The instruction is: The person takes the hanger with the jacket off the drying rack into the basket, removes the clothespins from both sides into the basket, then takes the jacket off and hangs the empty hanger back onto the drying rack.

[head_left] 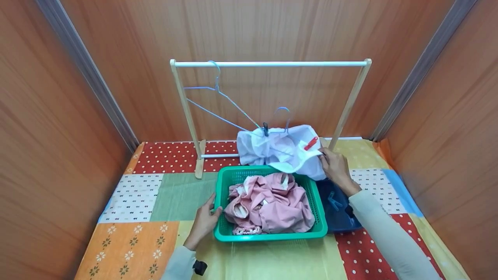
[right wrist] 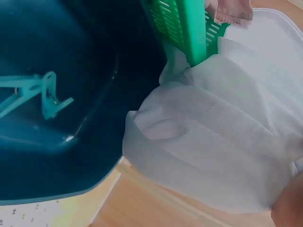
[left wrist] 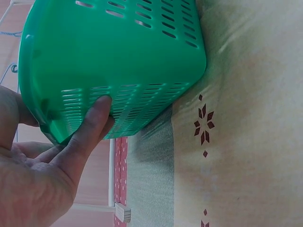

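Note:
A green plastic basket (head_left: 272,236) holds a heap of pink clothing (head_left: 286,214). My left hand (head_left: 205,221) grips its left rim, with fingertips (left wrist: 98,111) along the outer slotted wall. Behind the basket lies a white garment (head_left: 253,146), its front drooping over the back rim. A wire hanger (head_left: 286,109) sticks up from it. A black clothespin (head_left: 265,129) and a red clothespin (head_left: 311,143) are on the garment. Beside the red clothespin, my right hand (head_left: 337,168) pinches the garment's right edge. In the right wrist view, the cloth fans out next to the dark blue basin (right wrist: 85,175).
A rack with a white top bar (head_left: 291,63) stands at the back. From its left end hangs a tilted wire hanger (head_left: 218,77). Light blue clothespins (right wrist: 35,90) lie in the basin. Wooden panels (head_left: 50,97) enclose the patchwork cloth (head_left: 186,198) on three sides.

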